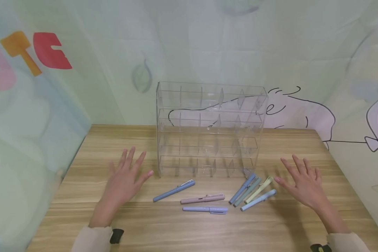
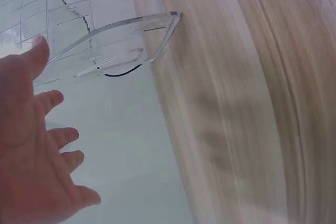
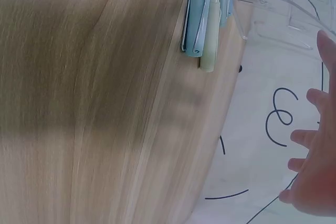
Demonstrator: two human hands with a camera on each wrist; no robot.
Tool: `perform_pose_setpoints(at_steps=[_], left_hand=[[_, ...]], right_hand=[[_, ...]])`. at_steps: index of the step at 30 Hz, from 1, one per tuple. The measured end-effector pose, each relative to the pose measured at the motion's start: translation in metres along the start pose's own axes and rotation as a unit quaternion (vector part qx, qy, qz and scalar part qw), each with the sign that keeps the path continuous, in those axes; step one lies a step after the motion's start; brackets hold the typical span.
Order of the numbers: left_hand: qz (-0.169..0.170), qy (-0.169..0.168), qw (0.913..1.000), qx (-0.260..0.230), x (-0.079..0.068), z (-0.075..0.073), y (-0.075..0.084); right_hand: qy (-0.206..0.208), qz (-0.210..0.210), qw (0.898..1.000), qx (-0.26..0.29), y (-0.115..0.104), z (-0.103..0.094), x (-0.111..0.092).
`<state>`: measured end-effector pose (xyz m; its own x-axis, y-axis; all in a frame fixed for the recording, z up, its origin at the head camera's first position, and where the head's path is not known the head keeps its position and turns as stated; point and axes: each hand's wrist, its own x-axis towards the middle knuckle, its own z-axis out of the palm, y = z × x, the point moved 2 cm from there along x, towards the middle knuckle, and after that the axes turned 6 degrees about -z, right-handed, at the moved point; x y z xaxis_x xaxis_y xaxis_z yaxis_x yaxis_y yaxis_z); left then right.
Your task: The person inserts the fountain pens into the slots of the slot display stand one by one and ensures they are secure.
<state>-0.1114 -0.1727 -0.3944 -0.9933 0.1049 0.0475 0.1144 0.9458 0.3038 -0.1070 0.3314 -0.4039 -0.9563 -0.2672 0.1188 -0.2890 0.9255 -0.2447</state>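
Note:
A clear acrylic organizer (image 1: 208,151) with stacked, divided tiers stands at the back of the wooden table. In front of it lie a dark blue pen (image 1: 174,191), a mauve pen (image 1: 202,199) and a lavender pen (image 1: 204,209). Further right, a blue pen (image 1: 242,189), a green pen (image 1: 247,191), a pale yellow pen (image 1: 259,190) and a light blue pen (image 1: 258,200) lie slanted side by side. My left hand (image 1: 122,183), fingers spread, hovers left of the organizer, holding nothing. My right hand (image 1: 305,183) is likewise spread and unladen, just right of the pen group.
A printed cloth backdrop (image 1: 113,52) rises behind the wooden table (image 1: 208,232) and along both its sides. Colourful letters (image 1: 51,50) mark its left part, a line-drawn figure (image 1: 305,112) the area behind the organizer. Dark wrist straps (image 1: 116,236) show at both sleeves.

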Motion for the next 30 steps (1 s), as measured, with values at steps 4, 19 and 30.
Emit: perform_pose_setpoints(at_steps=[4, 19, 30], left_hand=[[0.012, 0.01, 0.9976, -0.068, 0.006, 0.005, 0.001], [-0.003, 0.042, 0.9439, -0.327, 0.039, 0.022, 0.013], [-0.056, 0.027, 0.9108, -0.408, 0.048, 0.028, 0.017]], right_hand=[[0.003, -0.002, 1.0, 0.027, 0.0, 0.0, 0.0], [0.007, -0.054, 0.979, 0.198, 0.0, 0.006, -0.001], [-0.017, -0.032, 0.965, 0.26, 0.017, 0.017, -0.012]])
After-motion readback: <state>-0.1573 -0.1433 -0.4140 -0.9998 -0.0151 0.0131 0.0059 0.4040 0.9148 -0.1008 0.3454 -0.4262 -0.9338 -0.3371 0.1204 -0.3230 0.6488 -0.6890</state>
